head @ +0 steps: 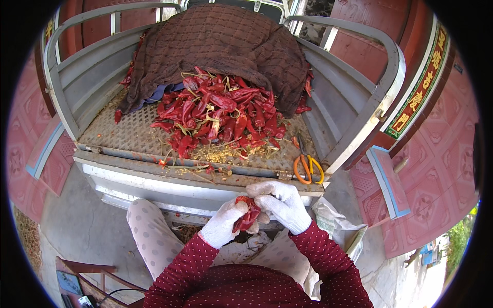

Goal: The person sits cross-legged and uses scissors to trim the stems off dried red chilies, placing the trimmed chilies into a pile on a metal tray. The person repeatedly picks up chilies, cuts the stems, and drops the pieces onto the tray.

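White knit gloves cover both hands. In front of my lap, my left hand (225, 221) grips a dried red chili pepper (247, 216). My right hand (280, 202) is at the pepper's upper right side, its thumb and forefinger pinched together; whether something small is between them I cannot tell. Beyond the hands lies a heap of red chili peppers (227, 111) on the rusty metal bed of a cart, partly under a dark brown checked cloth (219, 42). Scissors with orange and yellow handles (304, 165) rest near the bed's right front corner. Yellow seeds (215, 154) are scattered before the heap.
Metal side rails (346, 84) rise along the cart bed, and its front edge (154, 169) runs just beyond my knees. A white woven sack (339, 223) stands at the right. A wooden chair (88, 277) at lower left holds a phone (69, 283) and a black cable.
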`<state>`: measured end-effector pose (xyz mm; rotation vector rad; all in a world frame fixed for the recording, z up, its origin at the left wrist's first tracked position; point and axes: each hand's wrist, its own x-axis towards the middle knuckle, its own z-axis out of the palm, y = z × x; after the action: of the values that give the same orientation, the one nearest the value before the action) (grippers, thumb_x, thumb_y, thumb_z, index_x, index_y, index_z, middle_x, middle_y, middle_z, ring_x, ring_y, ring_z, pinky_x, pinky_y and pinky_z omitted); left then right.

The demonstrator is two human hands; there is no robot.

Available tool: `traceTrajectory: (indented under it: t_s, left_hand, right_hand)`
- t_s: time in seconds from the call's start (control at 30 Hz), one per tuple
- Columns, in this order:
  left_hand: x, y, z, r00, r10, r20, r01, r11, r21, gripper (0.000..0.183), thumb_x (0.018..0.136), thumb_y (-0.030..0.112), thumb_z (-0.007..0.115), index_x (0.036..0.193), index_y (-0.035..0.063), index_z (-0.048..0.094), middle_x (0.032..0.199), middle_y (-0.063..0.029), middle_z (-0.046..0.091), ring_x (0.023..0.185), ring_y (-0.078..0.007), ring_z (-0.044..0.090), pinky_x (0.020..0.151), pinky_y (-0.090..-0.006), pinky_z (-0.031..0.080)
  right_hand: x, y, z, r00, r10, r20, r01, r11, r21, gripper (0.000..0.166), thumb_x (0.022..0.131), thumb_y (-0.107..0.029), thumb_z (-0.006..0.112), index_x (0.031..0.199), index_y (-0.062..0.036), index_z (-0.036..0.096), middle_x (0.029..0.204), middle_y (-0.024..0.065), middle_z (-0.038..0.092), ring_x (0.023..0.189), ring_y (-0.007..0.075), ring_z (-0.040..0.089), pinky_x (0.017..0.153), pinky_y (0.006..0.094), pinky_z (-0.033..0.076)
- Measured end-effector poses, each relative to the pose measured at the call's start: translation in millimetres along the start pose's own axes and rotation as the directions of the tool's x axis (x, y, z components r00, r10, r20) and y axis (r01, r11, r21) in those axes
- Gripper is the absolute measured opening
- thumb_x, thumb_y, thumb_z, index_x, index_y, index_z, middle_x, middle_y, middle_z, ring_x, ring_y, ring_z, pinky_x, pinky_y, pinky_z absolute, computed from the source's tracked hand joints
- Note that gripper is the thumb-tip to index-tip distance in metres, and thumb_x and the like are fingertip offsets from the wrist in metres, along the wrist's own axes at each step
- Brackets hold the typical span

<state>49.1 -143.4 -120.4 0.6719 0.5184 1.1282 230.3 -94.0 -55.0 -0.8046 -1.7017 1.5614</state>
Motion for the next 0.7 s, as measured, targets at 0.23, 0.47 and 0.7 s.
traceTrajectory:
  t_s: [0.23, 0.47, 0.7]
  left_hand:
    - [1.6, -7.1, -8.6, 0.998, -0.063, -0.002, 0.063, 0.998, 0.015, 0.036, 0.100, 0.021, 0.052, 0.128, -0.0017, 0.054, 0.100, -0.0179, 0.071, 0.072, -0.0179, 0.070, 0.063, -0.0285, 0.059]
    - [0.4, -9.8, -10.4, 0.997, -0.078, 0.007, 0.078, 0.983, -0.165, 0.035, 0.099, 0.015, 0.049, 0.128, -0.0029, 0.053, 0.100, -0.0187, 0.070, 0.074, -0.0216, 0.069, 0.062, -0.0319, 0.056]
    - [8.5, -23.5, -9.9, 0.999, -0.013, -0.051, 0.005, 0.989, -0.148, 0.030, 0.097, 0.009, 0.048, 0.123, -0.0043, 0.055, 0.093, -0.0157, 0.068, 0.065, -0.0179, 0.063, 0.056, -0.0286, 0.048]
  right_hand:
    - [4.6, 8.3, -4.8, 0.914, -0.360, 0.186, 0.404, 0.833, -0.378, 0.024, 0.092, -0.009, 0.065, 0.114, -0.0030, 0.072, 0.112, 0.0136, 0.072, 0.108, 0.0271, 0.067, 0.094, 0.0359, 0.052]
    - [3.1, 9.0, -7.3, 0.894, -0.389, 0.222, 0.448, 0.772, -0.452, 0.023, 0.090, -0.010, 0.066, 0.112, -0.0056, 0.073, 0.112, 0.0134, 0.073, 0.109, 0.0298, 0.067, 0.094, 0.0374, 0.053]
    - [-1.7, 20.3, -7.5, 0.882, -0.426, 0.199, 0.464, 0.721, -0.515, 0.021, 0.090, -0.008, 0.065, 0.109, -0.0041, 0.073, 0.112, 0.0137, 0.072, 0.107, 0.0307, 0.068, 0.093, 0.0372, 0.054]
